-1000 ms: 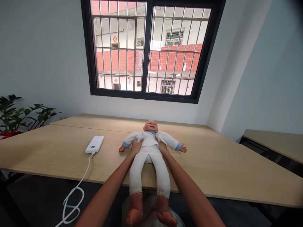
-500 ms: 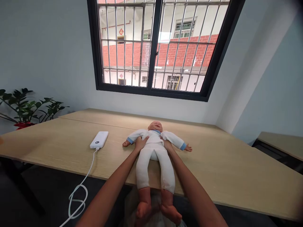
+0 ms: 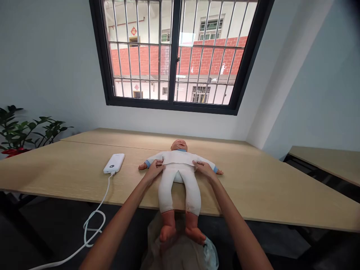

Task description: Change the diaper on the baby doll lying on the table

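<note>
A baby doll lies on its back on the wooden table, head toward the window, lower legs and feet hanging past the near edge. It wears white trousers and a white top with blue collar and cuffs; its arms are spread wide. At the left side of the top's hem, my left hand has its fingers closed on the cloth. My right hand pinches the hem on the opposite side. Between the two hands the hem lies fairly straight across the doll's waist.
A white power bank rests left of the doll, its white cable hanging over the front edge of the table. A potted plant stands far left. Behind is a barred window; another table is at right.
Both hands have moved from the doll's sides outward to the hem's corners. The top's front now lies spread wider and flatter. The view has shifted slightly.
</note>
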Available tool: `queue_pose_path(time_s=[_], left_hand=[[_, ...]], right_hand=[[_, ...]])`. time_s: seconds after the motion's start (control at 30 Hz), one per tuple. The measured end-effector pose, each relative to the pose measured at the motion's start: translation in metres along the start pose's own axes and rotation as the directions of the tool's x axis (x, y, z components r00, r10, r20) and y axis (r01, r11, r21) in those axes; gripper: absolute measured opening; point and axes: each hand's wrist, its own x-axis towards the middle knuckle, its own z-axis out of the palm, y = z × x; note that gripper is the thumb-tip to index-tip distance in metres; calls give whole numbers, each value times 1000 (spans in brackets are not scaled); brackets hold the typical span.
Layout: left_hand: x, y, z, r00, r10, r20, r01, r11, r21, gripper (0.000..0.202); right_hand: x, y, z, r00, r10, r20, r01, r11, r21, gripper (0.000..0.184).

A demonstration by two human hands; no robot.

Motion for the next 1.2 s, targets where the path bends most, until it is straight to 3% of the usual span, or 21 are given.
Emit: queue_pose_path(time_s=[0.1,0.17,0.33,0.43,0.53,0.63,0.77,0.93,1.07,1.2], left_hand=[[-8,7,-2,992,-1,126,7,999,-46,61],[-8,9,1,986,0,164,0,1000,1,59],[-7,8,15,996,83,10,-83,979,186,36],[-10,9,17,995,99,-22,-89,957,275,33],[-14,14,11,997,81,-14,-75,967,242,33],[-25,20,-3,997,80,24,-82,988,130,39],[-62,27,-12,997,71,11,-72,991,111,52],[-99,30,6,989,64,130,-83,985,152,66],[-92,34,16,980,131,149,-166,953,252,61],[-71,35,22,988,86,132,-114,968,223,58]], right_hand=[[-15,0,-6,981,26,194,-46,994,101,72],[-23,1,-1,970,-1,242,-22,995,94,69],[-33,8,23,998,-61,-9,57,969,-240,29],[-37,9,28,995,-86,-57,66,956,-287,17],[-40,5,18,996,-73,-55,57,967,-248,25],[-51,-1,-6,1000,0,-19,-2,987,-158,38],[-87,-12,-33,999,47,-16,-48,998,-40,49],[-131,-27,-19,980,-2,197,-1,1000,15,61],[-119,-31,-2,982,-43,183,42,999,5,60],[-86,-28,6,988,-42,152,39,999,21,52]])
